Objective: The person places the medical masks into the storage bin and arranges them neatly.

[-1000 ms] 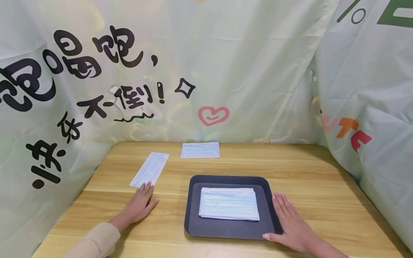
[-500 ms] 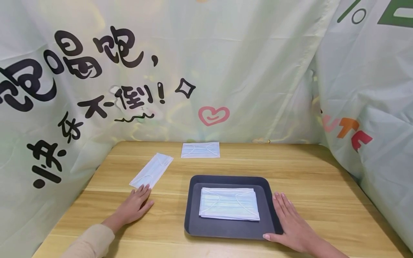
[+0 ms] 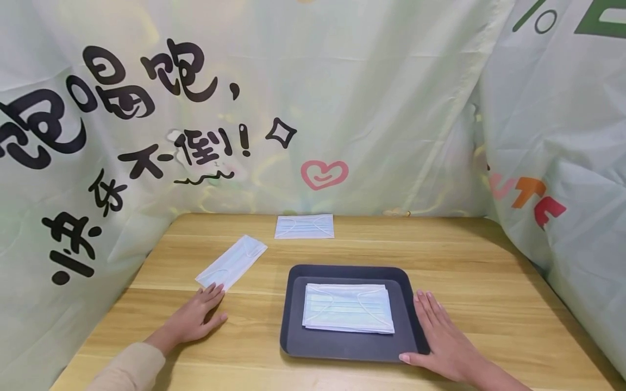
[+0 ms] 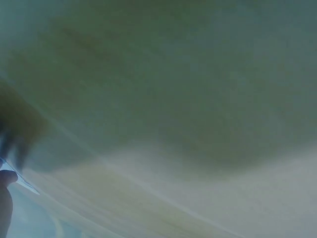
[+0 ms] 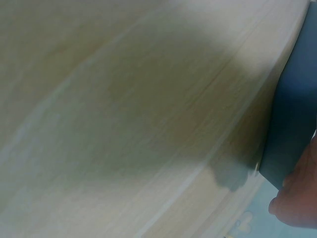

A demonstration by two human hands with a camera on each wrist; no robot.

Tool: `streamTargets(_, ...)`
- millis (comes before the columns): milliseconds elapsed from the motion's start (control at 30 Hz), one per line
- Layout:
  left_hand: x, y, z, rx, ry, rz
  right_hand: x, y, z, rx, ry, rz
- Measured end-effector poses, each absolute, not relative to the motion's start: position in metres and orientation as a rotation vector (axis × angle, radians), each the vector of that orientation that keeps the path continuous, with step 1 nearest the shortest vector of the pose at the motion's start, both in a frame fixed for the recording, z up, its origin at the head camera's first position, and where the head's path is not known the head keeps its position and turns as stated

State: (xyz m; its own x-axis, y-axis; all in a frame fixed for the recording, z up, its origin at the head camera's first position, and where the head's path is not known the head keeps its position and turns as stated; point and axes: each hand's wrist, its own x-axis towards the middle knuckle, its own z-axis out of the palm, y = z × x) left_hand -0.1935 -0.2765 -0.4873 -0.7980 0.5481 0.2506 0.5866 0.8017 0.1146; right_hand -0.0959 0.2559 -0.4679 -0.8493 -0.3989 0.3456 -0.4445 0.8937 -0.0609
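In the head view a loose pale blue face mask (image 3: 232, 264) lies slanted on the table, left of the dark tray (image 3: 298, 347). My left hand (image 3: 192, 315) has its fingertips on the mask's near end, fingers extended and thumb apart. A small stack of face masks (image 3: 348, 308) with white ear loops lies flat inside the tray. Along the tray's right side rests my right hand (image 3: 447, 342), fingers straight against the wall and thumb at the near right corner. The left wrist view catches only part of the hand (image 4: 5, 203) and a mask corner (image 4: 28, 186).
Another face mask (image 3: 304, 226) lies at the table's back edge. The wooden table (image 3: 464, 255) is bordered behind and at both sides by a printed curtain (image 3: 391, 136). In the right wrist view the tray wall (image 5: 292, 109) stands beside the fingers.
The loose mask has turned clockwise, its far end swinging right toward the tray. My left hand has slid slightly left and nearer with it. The right hand and the tray stay put.
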Motion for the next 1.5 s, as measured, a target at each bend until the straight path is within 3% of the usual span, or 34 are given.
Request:
streamTargets(333,-0.194,-0.279,-0.486,-0.955,-2.692,-0.198,-0.097,0.258,-0.468,0.638,-2.71,0.2)
streamTargets(700,-0.219,-0.279,-0.484,-1.032,-2.093,-0.268,-0.096,0.257,-0.466,0.634,-2.716,0.185)
streamTargets(933,-0.232,-0.287,-0.482,-0.77,-2.138,-0.411,-0.096,0.256,-0.466,0.64,-2.716,0.188)
streamTargets(1267,-0.23,-0.288,-0.47,-0.084,-2.664,-0.824,-0.096,0.256,-0.468,0.644,-2.71,0.182)
streamTargets(1500,-0.234,-0.287,-0.467,0.08,-2.75,-1.004,-0.096,0.257,-0.466,0.626,-2.738,0.199)
